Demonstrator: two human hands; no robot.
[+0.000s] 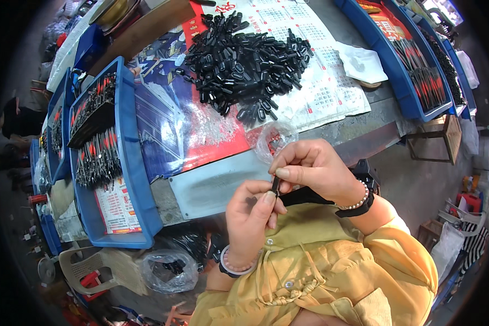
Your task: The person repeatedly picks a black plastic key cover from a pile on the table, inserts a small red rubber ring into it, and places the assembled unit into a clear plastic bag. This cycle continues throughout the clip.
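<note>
A slim black piece [276,185] is pinched between my two hands above the table's near edge. My left hand [251,211] grips its lower part with thumb and fingers. From above, my right hand [316,167] holds the upper end between thumb and forefinger; the fingertips hide much of it, so its exact kind cannot be made out. Just beyond my right hand lies a clear plastic bag [270,142] with small reddish bits in it. Farther off, a large heap of glossy black parts [244,65], some with oval loops, covers printed calendar sheets [331,89].
A blue tray [142,202] with bundled black and red-tipped pieces stands at the left; another blue tray [390,81] is at the far right. A pale flat plate [214,186] lies before me. Below the table are a beige chair [87,266] and a plastic bag [169,277].
</note>
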